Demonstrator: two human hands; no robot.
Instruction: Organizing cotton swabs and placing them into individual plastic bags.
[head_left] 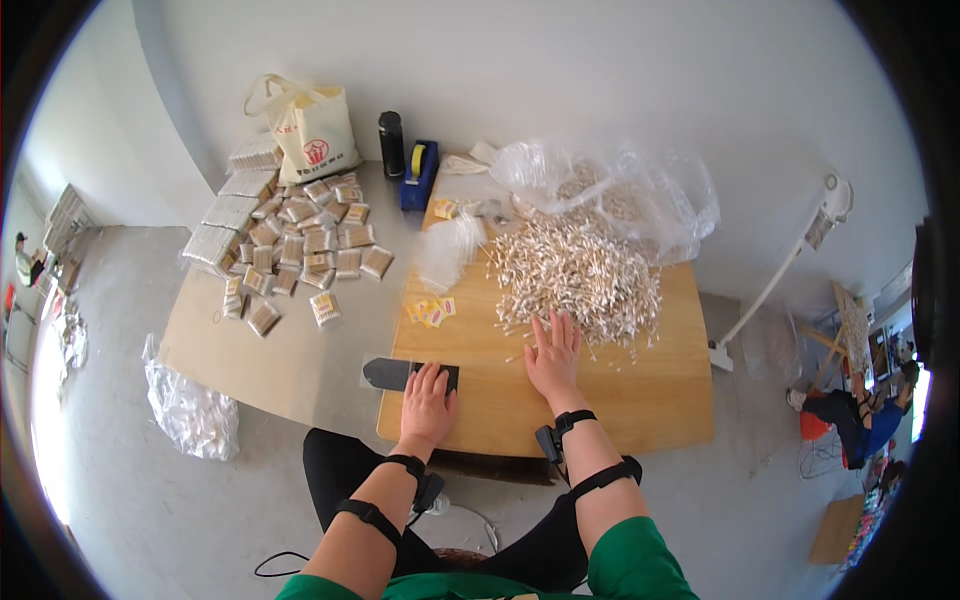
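Note:
A large loose heap of cotton swabs point(580, 275) lies on the wooden board on the right half of the table. My right hand point(553, 362) is at its near edge, fingers stretched out, their tips touching the closest swabs. Further left, my left hand point(428, 405) rests palm down with its fingers flat over a dark, flat, round-ended piece point(385, 373); what lies under the fingers is hidden. Small yellow-and-white printed cards point(431, 311) lie above that hand. Behind them sits a stack of clear plastic bags point(450, 252).
Many small packs of swabs point(290, 240) cover the left side of the table, beside stacked white bundles point(230, 212). At the back stand a cloth bag point(318, 135), a black bottle point(391, 143), a blue tape dispenser point(419, 176) and a big clear plastic bag point(640, 195).

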